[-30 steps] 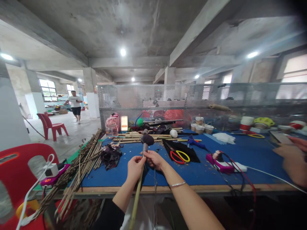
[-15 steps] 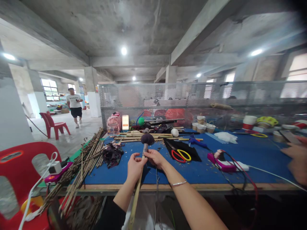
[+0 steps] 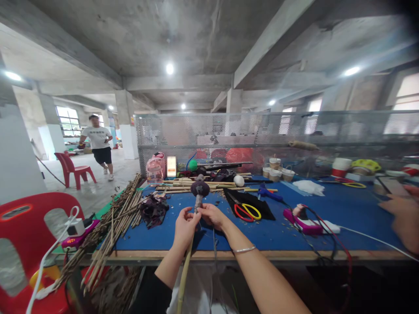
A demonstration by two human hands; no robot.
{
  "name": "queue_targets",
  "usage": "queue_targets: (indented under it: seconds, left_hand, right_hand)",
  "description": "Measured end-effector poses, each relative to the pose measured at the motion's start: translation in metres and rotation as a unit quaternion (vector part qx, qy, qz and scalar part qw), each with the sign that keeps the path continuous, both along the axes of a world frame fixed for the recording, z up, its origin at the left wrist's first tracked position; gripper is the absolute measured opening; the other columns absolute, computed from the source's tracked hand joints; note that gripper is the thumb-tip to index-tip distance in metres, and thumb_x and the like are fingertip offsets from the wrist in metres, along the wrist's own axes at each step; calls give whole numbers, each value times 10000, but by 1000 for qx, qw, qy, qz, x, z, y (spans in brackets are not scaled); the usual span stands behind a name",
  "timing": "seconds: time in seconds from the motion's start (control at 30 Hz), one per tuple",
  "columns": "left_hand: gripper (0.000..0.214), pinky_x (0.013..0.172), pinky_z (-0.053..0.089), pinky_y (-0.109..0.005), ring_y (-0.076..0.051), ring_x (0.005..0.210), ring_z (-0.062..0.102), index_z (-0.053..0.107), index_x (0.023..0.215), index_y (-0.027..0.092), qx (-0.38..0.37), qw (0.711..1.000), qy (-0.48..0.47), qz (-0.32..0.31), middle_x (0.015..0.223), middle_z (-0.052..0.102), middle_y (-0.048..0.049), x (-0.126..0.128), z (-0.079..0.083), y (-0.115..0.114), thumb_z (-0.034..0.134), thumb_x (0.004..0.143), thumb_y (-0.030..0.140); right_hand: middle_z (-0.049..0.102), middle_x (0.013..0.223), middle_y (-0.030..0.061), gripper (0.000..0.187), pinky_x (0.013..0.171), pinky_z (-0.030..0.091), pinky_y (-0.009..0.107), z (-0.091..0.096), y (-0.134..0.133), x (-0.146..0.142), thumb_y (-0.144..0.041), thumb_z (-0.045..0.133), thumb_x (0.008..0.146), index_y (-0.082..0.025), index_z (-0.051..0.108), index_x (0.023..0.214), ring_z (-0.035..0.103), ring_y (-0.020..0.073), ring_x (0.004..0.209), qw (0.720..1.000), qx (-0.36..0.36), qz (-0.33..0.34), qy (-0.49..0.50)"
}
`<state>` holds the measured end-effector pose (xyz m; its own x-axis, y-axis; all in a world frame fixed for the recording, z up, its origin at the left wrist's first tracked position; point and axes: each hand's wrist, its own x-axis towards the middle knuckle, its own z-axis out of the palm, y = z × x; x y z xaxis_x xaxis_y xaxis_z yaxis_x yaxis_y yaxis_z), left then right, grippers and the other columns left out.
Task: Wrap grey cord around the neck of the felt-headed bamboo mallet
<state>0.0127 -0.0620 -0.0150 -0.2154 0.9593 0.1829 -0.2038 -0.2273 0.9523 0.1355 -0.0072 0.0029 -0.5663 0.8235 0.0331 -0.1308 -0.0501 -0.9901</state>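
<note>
I hold a long bamboo stick upright over the near edge of the blue table. Its top carries a dark purple ball head on a grey wrapped neck. My left hand is closed round the stick just below the neck. My right hand pinches the neck from the right side, fingers pressed together. A silver bracelet sits on my right wrist.
Bundled sticks lie along the table's left edge, dark cloth scraps beside them. Red and yellow scissors rest on black cloth, a pink glue gun with cables to the right. Another person's hands work at far right. A person walks at back left.
My hands have shifted slightly on the stick and the ball head has risen a little. The person at the back left has walked closer.
</note>
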Motion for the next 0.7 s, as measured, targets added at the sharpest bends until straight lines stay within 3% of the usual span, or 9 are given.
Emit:
queue_targets:
  seconds: [0.2, 0.43, 0.7]
  left_hand:
    - [622, 455, 405, -184, -89, 457, 532, 463, 1052, 132, -2, 1000, -11, 14, 559, 590, 31, -1, -1, 1, 739, 543, 360]
    - [570, 450, 445, -218, -112, 478, 572, 405, 1140, 121, -19, 998, -8, -58, 665, 641, -49, 0, -4, 1, 619, 688, 393]
    - [475, 446, 379, -177, -82, 462, 524, 488, 923, 140, 16, 997, 58, 46, 577, 583, 29, 0, -3, 2, 735, 553, 307]
  right_hand:
    - [279, 350, -127, 315, 312, 40, 188, 2, -2, 0, -411, 659, 655, -160, 504, 766, 148, 15, 271, 1000, -6, 11, 1]
    - [486, 465, -64, 334, 309, 59, 181, 1, -1, -1, -413, 657, 657, -155, 495, 793, 228, 8, 276, 1000, -9, 13, -8]
    - [358, 378, -115, 357, 313, 46, 192, 1, -1, -2, -413, 687, 621, -166, 466, 754, 184, 11, 271, 1000, -1, -11, -3]
